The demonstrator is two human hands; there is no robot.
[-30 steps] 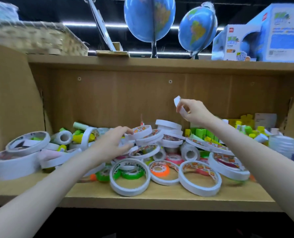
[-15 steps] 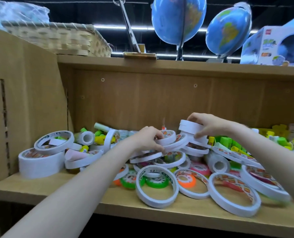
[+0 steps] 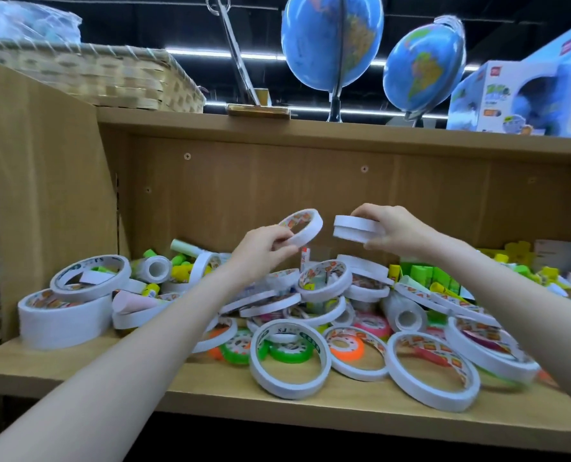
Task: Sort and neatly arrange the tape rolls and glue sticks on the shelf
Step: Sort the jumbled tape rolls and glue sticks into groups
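Observation:
A jumbled heap of white tape rolls (image 3: 324, 285) covers the middle of the wooden shelf (image 3: 211, 385). Above the heap, my left hand (image 3: 261, 250) pinches one thin white tape roll (image 3: 305, 226) by its rim, tilted. Just to its right, my right hand (image 3: 394, 231) grips two stacked white tape rolls (image 3: 352, 228) from above. Green and yellow glue sticks (image 3: 427, 275) lie behind the heap at the right, and a few more glue sticks (image 3: 181, 265) lie at the back left.
Two wide tape rolls (image 3: 67, 311) are stacked at the shelf's left end beside a cardboard side wall (image 3: 44, 195). On the board above stand a wicker basket (image 3: 104, 75), two globes (image 3: 330, 45) and boxes (image 3: 527, 91).
Both hands have risen off the heap, each with tape: the left lifted one roll, the right lifted a pair of rolls. The camera has moved closer and to the left.

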